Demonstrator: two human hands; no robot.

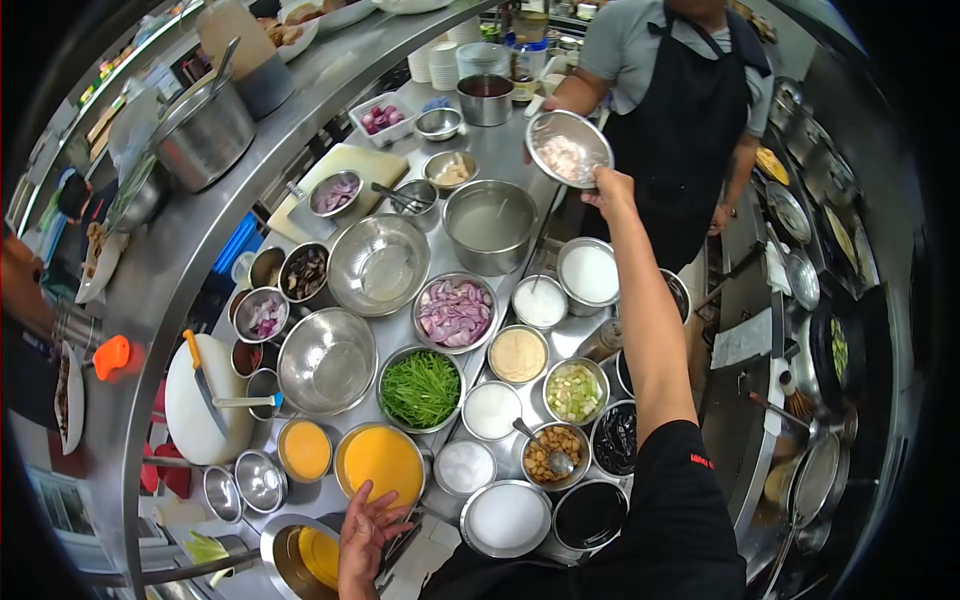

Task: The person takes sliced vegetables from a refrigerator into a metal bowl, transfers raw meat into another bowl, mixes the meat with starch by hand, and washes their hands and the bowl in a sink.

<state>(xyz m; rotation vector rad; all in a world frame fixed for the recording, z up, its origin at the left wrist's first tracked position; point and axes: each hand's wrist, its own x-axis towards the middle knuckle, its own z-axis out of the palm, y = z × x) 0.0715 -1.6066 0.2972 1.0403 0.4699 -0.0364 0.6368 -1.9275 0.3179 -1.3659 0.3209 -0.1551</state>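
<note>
My right hand (612, 190), arm stretched far forward, grips the near rim of a metal bowl (542, 174) holding pale pinkish pieces (566, 155). A co-worker in a black apron (670, 110) stands across from me, one hand beside that bowl's far side; whether it touches is unclear. Low in the view, my left hand (368, 530) has its fingers spread and holds nothing. Just beyond it stands a pan of yellow liquid (385, 465); to its left is a deeper metal container (285, 560), also with yellow liquid inside.
Containers crowd the steel counter: sliced red onions (456, 312), chopped greens (420, 390), white powder (507, 518), a dark sauce (590, 515) and a large pot (490, 225). A yellow-handled knife (203, 380) lies on a white board (185, 430). Stove pans (815, 480) line the right.
</note>
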